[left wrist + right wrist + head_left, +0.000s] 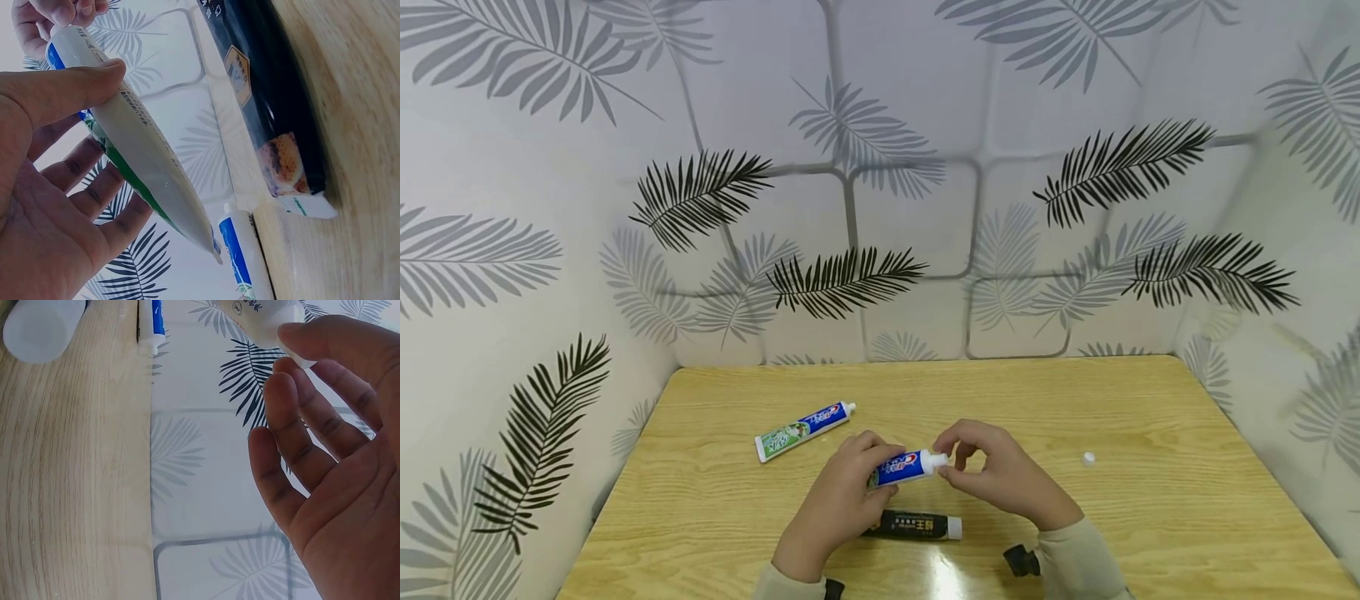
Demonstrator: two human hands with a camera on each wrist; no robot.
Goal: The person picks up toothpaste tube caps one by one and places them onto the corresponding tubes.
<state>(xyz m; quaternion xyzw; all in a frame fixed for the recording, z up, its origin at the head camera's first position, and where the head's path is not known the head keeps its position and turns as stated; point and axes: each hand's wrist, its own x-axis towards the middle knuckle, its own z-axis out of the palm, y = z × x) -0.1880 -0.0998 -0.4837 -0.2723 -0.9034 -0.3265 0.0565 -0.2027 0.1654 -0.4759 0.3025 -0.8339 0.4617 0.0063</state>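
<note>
My left hand (842, 500) grips a blue, white and green toothpaste tube (901, 469) over the table, its capped end turned to the right. In the left wrist view the thumb presses on the white back of the tube (140, 140), with the fingers behind it. At the tube's end, my right hand (992, 471) pinches the white cap (941, 460) between thumb and fingertips. The right wrist view shows the right thumb (312, 339) on the cap. Below the left hand lies a black tube (917, 525) with a white cap, its left end hidden by that hand.
A second blue and green toothpaste tube (803, 431) lies at the back left, its narrow white nozzle bare. On the right side of the wooden table (1150, 517) sits a loose white cap (1089, 457). A leaf-patterned backdrop (910, 325) rises along the table's far edge.
</note>
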